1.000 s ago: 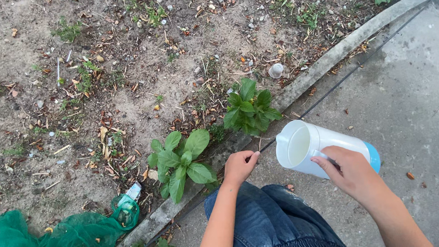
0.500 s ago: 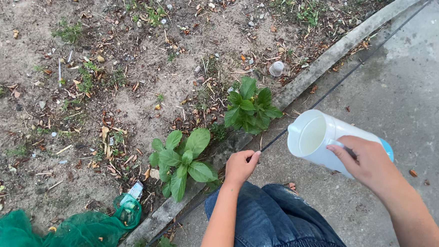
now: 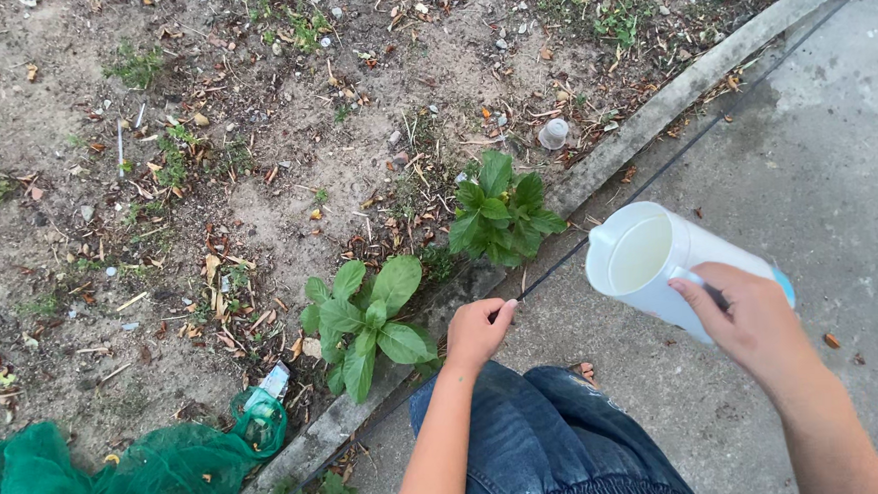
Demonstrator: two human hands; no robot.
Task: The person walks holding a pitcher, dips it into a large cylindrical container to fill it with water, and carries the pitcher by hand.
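My right hand [image 3: 753, 323] grips the handle of a white plastic jug [image 3: 650, 263] with a blue base, tilted so its open mouth faces left toward the plants; pale water shows inside. My left hand [image 3: 478, 330] is loosely closed, resting near my knee, its fingers on or by a thin dark cord [image 3: 598, 231] that runs along the pavement. Two small broad-leaved green plants grow at the curb: one [image 3: 366, 316] just left of my left hand, the other [image 3: 502, 212] just left of the jug's mouth.
A concrete curb [image 3: 652, 115] runs diagonally between bare littered soil and grey pavement [image 3: 836, 186]. Green netting [image 3: 121, 479] with a small bottle lies at lower left. A pale round cap-like object [image 3: 553, 133] sits in the soil. My denim-covered knee [image 3: 549, 442] is at bottom.
The jug in my right hand has drifted slightly right and up, staying tilted. My left hand has stayed in place.
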